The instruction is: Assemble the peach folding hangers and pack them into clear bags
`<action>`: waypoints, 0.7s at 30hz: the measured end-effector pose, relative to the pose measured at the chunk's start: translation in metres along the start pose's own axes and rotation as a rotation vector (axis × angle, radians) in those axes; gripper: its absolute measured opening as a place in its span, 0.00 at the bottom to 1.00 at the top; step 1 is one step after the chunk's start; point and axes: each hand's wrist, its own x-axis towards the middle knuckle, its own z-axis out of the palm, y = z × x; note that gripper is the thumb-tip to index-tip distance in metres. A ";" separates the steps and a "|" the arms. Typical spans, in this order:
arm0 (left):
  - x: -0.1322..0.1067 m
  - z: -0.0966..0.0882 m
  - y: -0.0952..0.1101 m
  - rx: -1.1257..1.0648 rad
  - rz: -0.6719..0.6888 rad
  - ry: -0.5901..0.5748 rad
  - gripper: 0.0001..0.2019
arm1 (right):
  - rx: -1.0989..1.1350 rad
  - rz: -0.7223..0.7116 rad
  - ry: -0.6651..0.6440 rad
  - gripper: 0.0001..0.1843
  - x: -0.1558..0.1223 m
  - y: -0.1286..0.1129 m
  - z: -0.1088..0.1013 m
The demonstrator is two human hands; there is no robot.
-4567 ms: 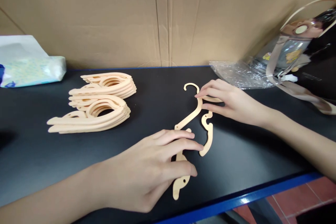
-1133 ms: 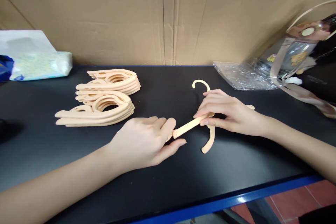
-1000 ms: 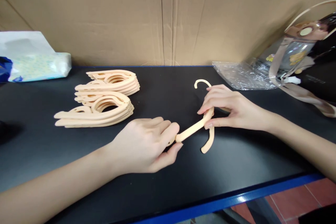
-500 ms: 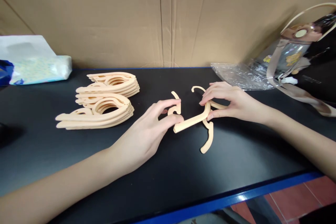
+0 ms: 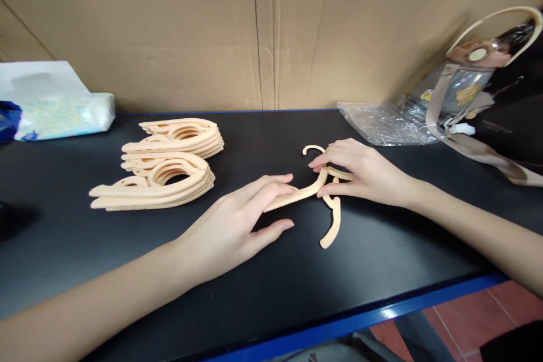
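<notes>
A cream folding clothes hanger lies on the dark table, its hook pointing away from me. My right hand pinches it at the middle, fingers above and thumb below, covering the joint. One loose-looking curved arm sticks out toward me below that hand. My left hand rests with its fingers over the hanger's left arm; the thumb is spread apart from it, lower down. Part of the left arm is hidden under those fingers. To the left sit two stacks of similar folded hangers, the front stack and the back stack.
A soft tissue pack lies at the back left. At the back right are a clear plastic bag and a bottle with a strap and handle, beside a black bag. Brown cardboard stands behind the table.
My left hand has let go of its pinch, its thumb moving down and away from the hanger. The hanger's left arm now lies flatter, and my right hand has shifted slightly left.
</notes>
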 end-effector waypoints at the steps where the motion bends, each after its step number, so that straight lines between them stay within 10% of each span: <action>1: -0.001 0.001 -0.001 0.019 0.016 -0.004 0.16 | -0.005 -0.011 -0.006 0.20 0.000 0.000 0.001; 21: 0.002 0.002 -0.002 0.149 0.038 -0.092 0.16 | 0.173 0.086 -0.059 0.11 0.000 0.006 0.005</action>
